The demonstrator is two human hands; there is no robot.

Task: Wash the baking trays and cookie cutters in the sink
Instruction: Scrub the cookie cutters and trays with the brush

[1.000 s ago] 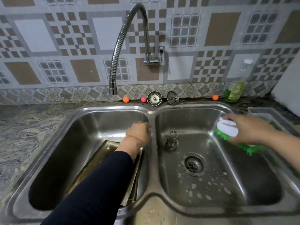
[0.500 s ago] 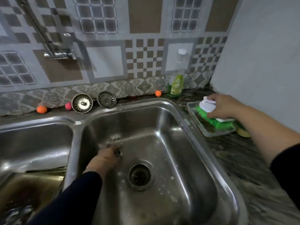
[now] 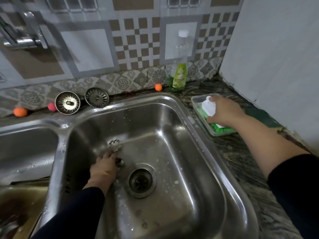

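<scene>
Left hand: the left hand [image 3: 105, 165] was down in the right basin [image 3: 181, 152], fingers closing on a small cookie cutter [image 3: 119, 161] beside the drain [image 3: 141, 181].
Flower cutter: a flower cutter [image 3: 114, 145] lay on the basin floor, just past the fingertips.
Right hand: the right hand [image 3: 224, 111] gripped the white-handled scrub brush [image 3: 209, 106], green bristles down in a clear tray [image 3: 196, 102] on the counter.
Baking tray: a baking tray [image 3: 22, 200] sat in the left basin, blurred.
Back ledge: two strainers [image 3: 67, 102] and a soap bottle [image 3: 178, 73].

Cookie cutter [image 3: 114, 145] in sink [image 3: 195, 171]
</scene>
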